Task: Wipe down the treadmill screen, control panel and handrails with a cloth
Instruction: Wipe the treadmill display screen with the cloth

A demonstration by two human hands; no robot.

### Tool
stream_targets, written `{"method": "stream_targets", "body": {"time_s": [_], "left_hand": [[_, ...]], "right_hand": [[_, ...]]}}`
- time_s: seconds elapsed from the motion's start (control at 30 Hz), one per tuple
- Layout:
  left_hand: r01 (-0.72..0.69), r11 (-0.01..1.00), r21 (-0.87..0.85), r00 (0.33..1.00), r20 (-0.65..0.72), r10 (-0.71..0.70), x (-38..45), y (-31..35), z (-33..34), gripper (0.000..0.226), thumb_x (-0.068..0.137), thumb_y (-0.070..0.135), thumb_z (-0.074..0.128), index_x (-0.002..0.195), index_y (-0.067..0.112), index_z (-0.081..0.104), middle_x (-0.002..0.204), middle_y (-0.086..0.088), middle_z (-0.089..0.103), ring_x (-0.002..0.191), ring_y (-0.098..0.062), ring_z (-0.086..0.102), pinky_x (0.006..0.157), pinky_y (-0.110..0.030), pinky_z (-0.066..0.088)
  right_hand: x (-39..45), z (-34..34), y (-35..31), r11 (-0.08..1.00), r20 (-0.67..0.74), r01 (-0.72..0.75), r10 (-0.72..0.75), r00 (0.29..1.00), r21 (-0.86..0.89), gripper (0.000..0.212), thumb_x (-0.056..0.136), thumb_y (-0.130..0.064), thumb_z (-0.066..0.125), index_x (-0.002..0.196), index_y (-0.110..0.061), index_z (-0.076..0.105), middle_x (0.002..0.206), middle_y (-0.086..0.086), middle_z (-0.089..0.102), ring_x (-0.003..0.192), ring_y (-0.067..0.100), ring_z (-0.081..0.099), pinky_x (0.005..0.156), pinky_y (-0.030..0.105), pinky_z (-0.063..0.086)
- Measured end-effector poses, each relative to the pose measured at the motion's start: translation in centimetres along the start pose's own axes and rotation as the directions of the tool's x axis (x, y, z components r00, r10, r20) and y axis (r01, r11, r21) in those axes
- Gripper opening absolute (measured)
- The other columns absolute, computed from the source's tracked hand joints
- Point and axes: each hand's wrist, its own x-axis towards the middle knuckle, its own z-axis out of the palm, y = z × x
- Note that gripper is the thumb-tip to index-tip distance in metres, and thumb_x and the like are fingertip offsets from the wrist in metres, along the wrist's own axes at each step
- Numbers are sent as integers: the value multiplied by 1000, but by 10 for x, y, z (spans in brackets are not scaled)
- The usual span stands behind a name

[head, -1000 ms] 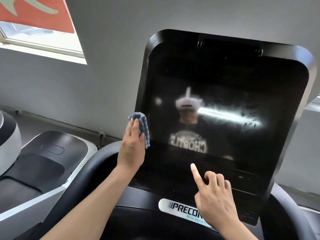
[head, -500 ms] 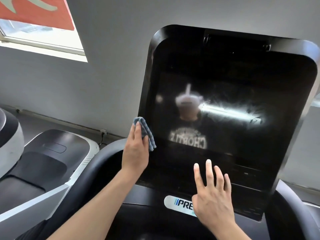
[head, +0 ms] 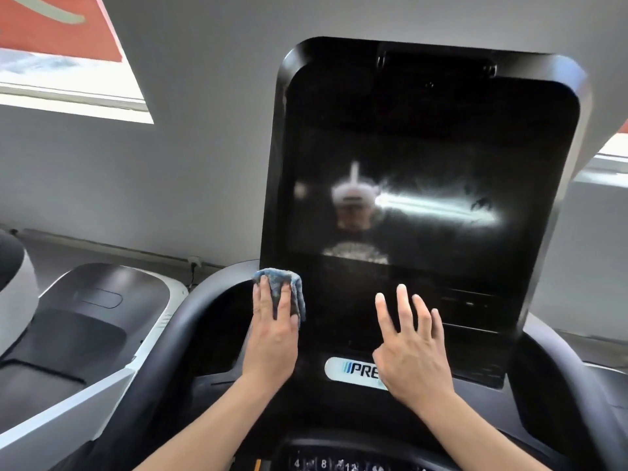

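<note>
The treadmill screen (head: pixel 424 137) is a tall glossy black panel, smeared and reflecting a bright streak. My left hand (head: pixel 273 329) presses a crumpled blue-grey cloth (head: pixel 289 283) flat against the screen's lower left edge. My right hand (head: pixel 413 345) rests on the lower middle of the screen with its fingers spread and nothing in it, partly covering the white brand badge (head: pixel 350 368). A black curved handrail (head: pixel 163 351) arcs down on the left, another handrail (head: pixel 557 379) on the right. The control panel (head: pixel 326 464) with number keys shows at the bottom edge.
A neighbouring machine (head: pixel 88 317) with a black and white housing stands to the left. A grey wall (head: pixel 204 147) rises behind the screen. A window (head: pixel 68 90) with a red banner is at the upper left.
My left hand has slid the cloth down the screen's left edge. My right hand went from one pointing finger to all fingers spread flat. The view has tilted down, revealing the number keys.
</note>
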Motion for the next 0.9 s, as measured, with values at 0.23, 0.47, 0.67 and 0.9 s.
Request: {"method": "stream_targets", "body": {"time_s": [0.23,0.47,0.67,0.9], "left_hand": [[51,998,27,959,278,-56,-46,-8,-14,81,97,60,10,150,14,50,168,-12,32,157,-28,24,127,-43,23],[130,985,114,897,410,-166,-47,48,-2,91,93,60,-6,164,8,19,172,-22,6,160,-39,-1,129,-47,12],[-41,995,93,894,448,-5,-46,118,16,96,83,57,-14,165,14,12,171,-25,1,159,-43,-6,128,-52,3],[-175,975,134,836,544,76,-51,201,36,86,95,56,3,166,8,5,173,-19,-3,159,-37,-10,128,-56,-3]], "right_hand": [[-6,-7,-4,998,44,-40,38,998,46,87,81,-30,65,162,-16,36,169,23,22,152,46,25,118,64,34],[-32,-4,-22,978,57,57,-69,996,200,61,82,-33,64,141,-19,60,158,17,46,137,37,51,109,52,49],[-74,1,-8,953,94,5,-35,995,302,53,85,-32,46,135,-25,60,159,11,47,135,30,52,107,46,49],[-120,5,53,937,136,-134,94,986,323,48,78,-19,43,122,-27,61,158,9,49,132,31,53,102,45,49]]}}
